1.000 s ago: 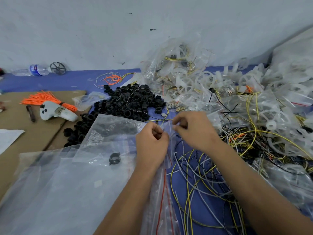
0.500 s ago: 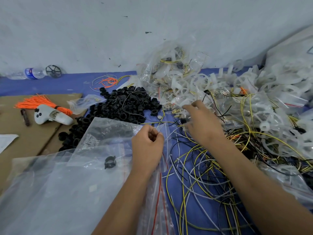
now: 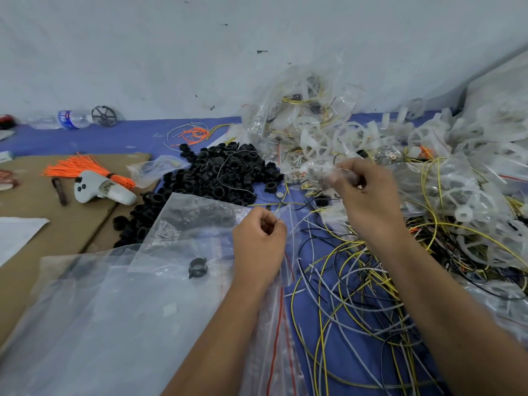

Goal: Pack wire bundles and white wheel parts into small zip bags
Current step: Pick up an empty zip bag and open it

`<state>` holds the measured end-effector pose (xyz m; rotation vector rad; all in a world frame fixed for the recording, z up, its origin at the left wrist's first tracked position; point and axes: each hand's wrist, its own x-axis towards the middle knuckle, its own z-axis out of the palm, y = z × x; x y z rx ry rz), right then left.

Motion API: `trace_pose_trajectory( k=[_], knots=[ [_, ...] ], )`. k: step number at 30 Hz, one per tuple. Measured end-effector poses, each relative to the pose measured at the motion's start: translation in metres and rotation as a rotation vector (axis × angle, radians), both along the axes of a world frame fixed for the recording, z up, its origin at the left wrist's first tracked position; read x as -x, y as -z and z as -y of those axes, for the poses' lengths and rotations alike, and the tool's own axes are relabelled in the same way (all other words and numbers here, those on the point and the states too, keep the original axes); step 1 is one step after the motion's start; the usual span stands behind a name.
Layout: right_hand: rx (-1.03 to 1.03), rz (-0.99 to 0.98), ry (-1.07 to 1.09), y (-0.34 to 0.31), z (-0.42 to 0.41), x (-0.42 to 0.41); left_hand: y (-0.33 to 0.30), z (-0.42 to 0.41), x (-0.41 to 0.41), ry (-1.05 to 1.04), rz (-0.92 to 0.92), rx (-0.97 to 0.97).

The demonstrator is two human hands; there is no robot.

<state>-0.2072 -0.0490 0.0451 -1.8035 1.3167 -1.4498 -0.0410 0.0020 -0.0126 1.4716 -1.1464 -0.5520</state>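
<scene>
1. Left hand (image 3: 258, 247): curled, pinching the mouth of a small clear zip bag with a red seal line (image 3: 281, 281), just below frame centre.
2. Right hand (image 3: 368, 198): raised at 2 o'clock from the left hand, its fingers gripping a crumpled clear plastic bag of small parts (image 3: 320, 174).
3. Loose yellow, white and black wires (image 3: 354, 295): a tangled spread on the blue-covered bench (image 3: 85, 138), at 4 o'clock from the left hand and under the right forearm.
4. White translucent plastic wheel parts (image 3: 343, 135): heaped with filled bags at 1 to 3 o'clock, against the wall.
5. Pile of black plastic rings (image 3: 223, 172): at 11 o'clock from the left hand; a single black ring (image 3: 197, 268) lies on the large clear plastic sheets (image 3: 114, 324) at 9 o'clock.
6. Bundle of orange ties (image 3: 83, 168) and a white handheld controller (image 3: 100, 191): touching, on brown cardboard (image 3: 43, 232) at far left.
7. Clear water bottle (image 3: 65, 120) and black spoked wheel (image 3: 104, 116): side by side at the wall, upper left.
</scene>
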Motion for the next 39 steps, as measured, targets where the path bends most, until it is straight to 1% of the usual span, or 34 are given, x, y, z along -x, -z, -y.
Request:
trace_pose_trajectory(
  k=[2,3,4,5,7,11,14,15,16,19,20,22,25,28,30,31,34,35,36,37,39],
  knots=[
    [-0.140,0.409,-0.241,0.001,-0.013,-0.010,0.000,0.000,0.000,-0.002,-0.006,0.002],
    [-0.237,0.581,-0.348,0.003,-0.018,-0.015,0.000,0.000,-0.001,-0.002,-0.012,0.002],
    [-0.338,0.712,-0.431,0.006,-0.023,-0.019,0.000,0.000,-0.001,0.000,-0.020,0.002],
    [-0.428,0.800,-0.482,0.010,-0.026,-0.021,0.000,0.000,-0.002,0.001,-0.032,0.001],
    [-0.539,0.875,-0.507,0.014,-0.030,-0.026,0.001,0.001,-0.002,-0.005,-0.070,0.001],
    [-0.565,0.835,-0.400,0.024,-0.031,-0.036,0.000,0.002,-0.004,-0.026,-0.135,0.036],
    [-0.573,0.879,-0.365,0.032,-0.032,-0.042,0.000,0.001,-0.005,-0.019,-0.160,0.050],
    [-0.555,0.851,-0.337,0.034,-0.030,-0.041,0.001,0.001,-0.005,-0.021,-0.164,0.051],
    [-0.527,0.792,-0.272,0.035,-0.028,-0.039,0.001,0.001,-0.005,-0.025,-0.161,0.048],
    [-0.418,0.560,0.097,0.038,-0.017,-0.026,0.000,0.001,-0.004,-0.037,-0.139,0.027],
    [-0.373,0.519,0.190,0.038,-0.014,-0.020,0.000,0.001,-0.004,-0.039,-0.135,0.020],
    [-0.262,0.505,0.288,0.035,-0.013,-0.010,-0.001,0.000,-0.003,-0.046,-0.131,0.009],
    [-0.156,0.478,0.288,0.029,-0.011,-0.003,-0.002,0.000,-0.004,-0.062,-0.134,0.001],
    [-0.278,0.406,0.184,0.026,-0.010,0.000,-0.004,-0.001,-0.003,-0.069,-0.138,-0.008],
    [-0.295,0.304,0.157,0.027,-0.011,0.002,-0.004,-0.001,-0.002,-0.066,-0.133,-0.018],
    [-0.259,0.222,0.164,0.028,-0.013,0.004,-0.003,-0.001,-0.002,-0.064,-0.135,-0.022],
    [-0.068,-0.170,0.264,0.025,-0.011,0.013,-0.001,0.000,-0.003,-0.060,-0.136,-0.021],
    [-0.031,-0.236,0.290,0.021,-0.009,0.016,-0.001,0.000,-0.003,-0.061,-0.131,-0.019],
    [-0.020,-0.226,0.282,0.014,-0.007,0.018,0.000,0.000,-0.003,-0.061,-0.129,-0.016],
    [-0.033,-0.136,0.236,0.007,-0.007,0.019,0.000,0.000,-0.004,-0.060,-0.129,-0.015],
    [-0.092,0.149,0.103,-0.007,-0.008,0.019,0.000,0.000,-0.004,-0.054,-0.131,-0.014]
  ],
)
